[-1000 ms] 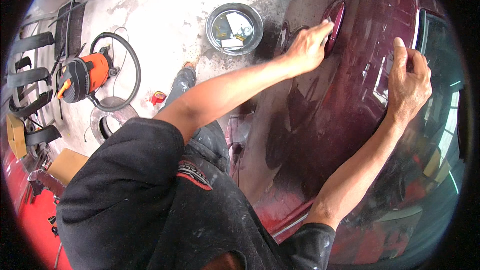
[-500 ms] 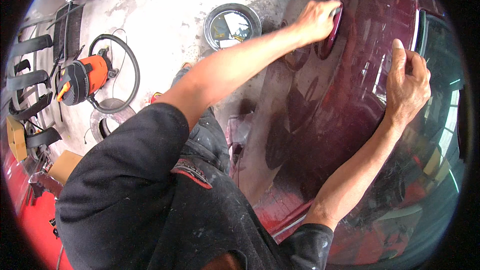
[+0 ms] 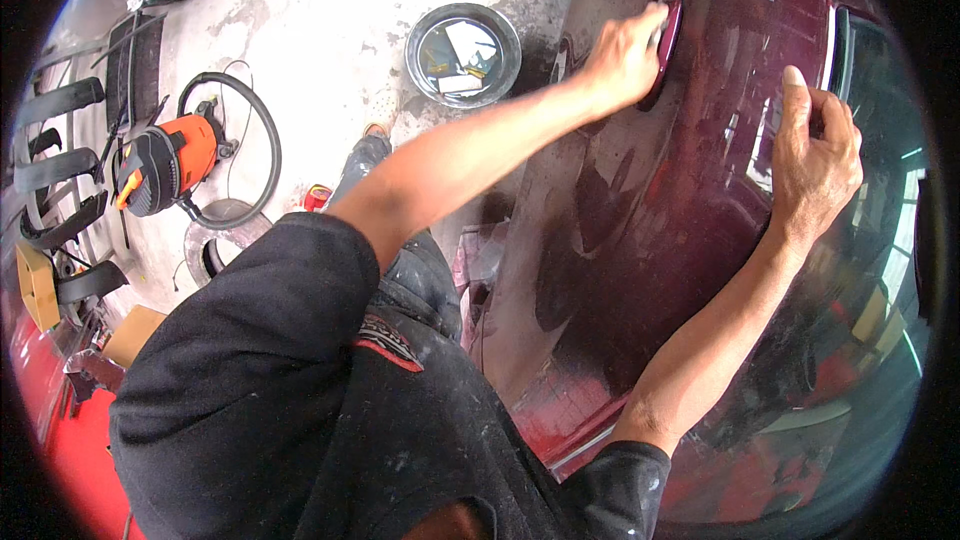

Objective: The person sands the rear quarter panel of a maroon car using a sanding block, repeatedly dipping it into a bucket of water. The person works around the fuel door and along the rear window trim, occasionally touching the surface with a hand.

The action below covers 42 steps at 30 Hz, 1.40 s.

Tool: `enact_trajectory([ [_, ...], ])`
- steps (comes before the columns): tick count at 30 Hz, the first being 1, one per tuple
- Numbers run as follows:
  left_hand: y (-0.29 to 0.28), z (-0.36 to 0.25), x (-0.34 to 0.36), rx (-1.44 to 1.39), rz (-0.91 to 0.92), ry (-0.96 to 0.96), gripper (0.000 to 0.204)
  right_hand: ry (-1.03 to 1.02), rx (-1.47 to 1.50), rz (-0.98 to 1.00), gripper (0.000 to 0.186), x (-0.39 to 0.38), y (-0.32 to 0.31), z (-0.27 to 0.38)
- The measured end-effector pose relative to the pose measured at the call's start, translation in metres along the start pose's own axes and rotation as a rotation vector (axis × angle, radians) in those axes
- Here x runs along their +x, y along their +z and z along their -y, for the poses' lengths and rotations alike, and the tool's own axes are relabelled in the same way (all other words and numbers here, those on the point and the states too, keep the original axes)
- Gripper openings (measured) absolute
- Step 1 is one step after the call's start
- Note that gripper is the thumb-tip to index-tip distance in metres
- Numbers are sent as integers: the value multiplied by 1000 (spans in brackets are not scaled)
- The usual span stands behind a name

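Observation:
My left hand (image 3: 622, 58) reaches to the handle (image 3: 671, 40) on the dark maroon car's side. Its fingers are closed and press at the handle, with a small grey edge showing by the fingertips; I cannot make out what that is. My right hand (image 3: 815, 165) rests against the car body (image 3: 735, 140) beside the side window (image 3: 890, 130). The thumb stands apart from the half-bent fingers, and nothing shows between them. Around the handle the paint looks dull and greyish, while higher up the panel is glossy.
A round black basin (image 3: 513, 58) of water with several flat pieces sits on the concrete floor. Left of it stand an orange and black vacuum cleaner (image 3: 175, 162) with a looped hose, a tyre (image 3: 228, 230), dark curved parts (image 3: 62, 100) and cardboard boxes (image 3: 132, 333).
My left hand has slid slightly down and toward me along the handle. My right hand stays nearly in place.

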<state>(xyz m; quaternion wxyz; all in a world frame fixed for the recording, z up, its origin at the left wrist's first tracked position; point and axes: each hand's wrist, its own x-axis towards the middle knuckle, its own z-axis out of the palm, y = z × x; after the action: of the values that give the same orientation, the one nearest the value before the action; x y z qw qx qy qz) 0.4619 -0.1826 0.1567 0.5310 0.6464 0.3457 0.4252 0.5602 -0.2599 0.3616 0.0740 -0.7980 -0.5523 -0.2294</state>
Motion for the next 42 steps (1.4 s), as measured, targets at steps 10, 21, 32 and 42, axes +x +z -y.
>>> enact_trajectory([
  [10, -2, 2, 8, 67, 42, 41, 32, 27, 31, 8, 34, 1, -1, 4],
  [21, -12, -6, 18, 70, 140, -28, 33, 79, 18, 36, 35, 0, 0, 3],
  [32, -5, 14, 14, 112, 72, 19, 33, 72, 8, 53, 35, 3, -2, 2],
  [42, 0, 8, -62, -8, 37, 55, 37, 57, -24, 26, 36, 0, 4, -5],
])
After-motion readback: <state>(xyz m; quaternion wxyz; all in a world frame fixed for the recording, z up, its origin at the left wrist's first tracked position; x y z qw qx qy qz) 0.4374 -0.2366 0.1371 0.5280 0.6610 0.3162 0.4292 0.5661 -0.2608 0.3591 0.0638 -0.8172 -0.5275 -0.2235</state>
